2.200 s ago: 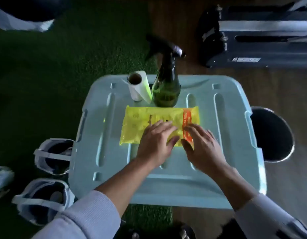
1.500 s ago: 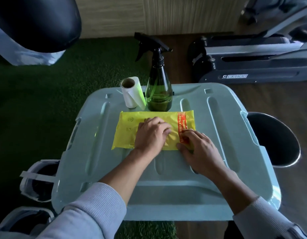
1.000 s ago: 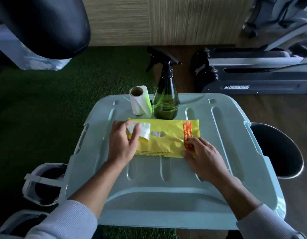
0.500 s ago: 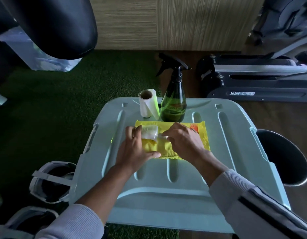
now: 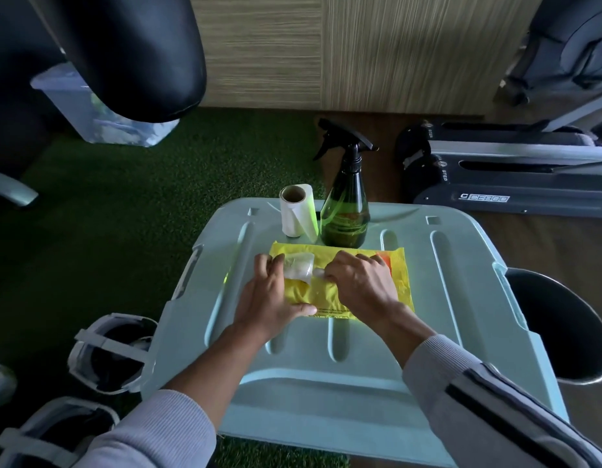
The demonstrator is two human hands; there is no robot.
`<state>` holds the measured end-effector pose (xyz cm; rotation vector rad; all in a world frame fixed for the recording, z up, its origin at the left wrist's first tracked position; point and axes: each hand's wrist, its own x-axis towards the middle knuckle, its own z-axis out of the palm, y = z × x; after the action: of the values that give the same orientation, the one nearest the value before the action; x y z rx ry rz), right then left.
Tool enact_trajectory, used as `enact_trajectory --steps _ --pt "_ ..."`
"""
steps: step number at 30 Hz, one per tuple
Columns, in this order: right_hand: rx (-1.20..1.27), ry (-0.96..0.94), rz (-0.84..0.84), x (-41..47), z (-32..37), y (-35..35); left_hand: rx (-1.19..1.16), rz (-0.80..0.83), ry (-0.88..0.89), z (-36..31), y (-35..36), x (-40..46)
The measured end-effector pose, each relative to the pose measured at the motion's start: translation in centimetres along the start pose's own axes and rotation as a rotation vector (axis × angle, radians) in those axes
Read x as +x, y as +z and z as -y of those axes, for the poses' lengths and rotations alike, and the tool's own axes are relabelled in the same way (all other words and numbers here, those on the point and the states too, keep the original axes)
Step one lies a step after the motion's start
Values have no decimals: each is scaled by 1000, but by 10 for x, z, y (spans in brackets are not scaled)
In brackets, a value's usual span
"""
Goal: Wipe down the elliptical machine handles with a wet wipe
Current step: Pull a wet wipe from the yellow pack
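A yellow wet-wipe pack (image 5: 399, 292) lies flat on the pale blue bin lid (image 5: 461, 298). My left hand (image 5: 271, 298) holds the pack's left end, its fingers keeping the clear seal flap (image 5: 298, 266) peeled back. My right hand (image 5: 358, 285) rests over the middle of the pack, fingertips pinching a bit of white wipe (image 5: 318, 272) at the opening. The elliptical machine's base (image 5: 502, 179) stands on the floor at the far right; its handles are out of view.
A green spray bottle (image 5: 345, 217) and a white roll (image 5: 298, 211) stand at the lid's far edge. A black round bin (image 5: 563, 325) sits to the right, white shoes (image 5: 110, 352) to the left, a black punching bag (image 5: 137, 52) hangs at upper left.
My left hand peeled the seal flap back to the left and holds it. My right hand moved from the pack's right end to the opening and took hold of a wipe.
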<state>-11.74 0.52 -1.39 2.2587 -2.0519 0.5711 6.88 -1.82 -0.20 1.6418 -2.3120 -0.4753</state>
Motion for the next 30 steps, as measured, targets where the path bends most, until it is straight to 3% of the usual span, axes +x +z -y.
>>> enact_trajectory --steps 5,11,21,30 --pt "-20 25 -2 -3 3 1 2 10 16 0 -1 1" --pt "151 62 64 6 -7 4 -14 41 33 -1 -2 0" --pt "42 -8 45 3 -3 8 18 35 80 4 2 -3" --pt "385 179 -101 -3 -8 -4 42 53 66 5 -1 -4"
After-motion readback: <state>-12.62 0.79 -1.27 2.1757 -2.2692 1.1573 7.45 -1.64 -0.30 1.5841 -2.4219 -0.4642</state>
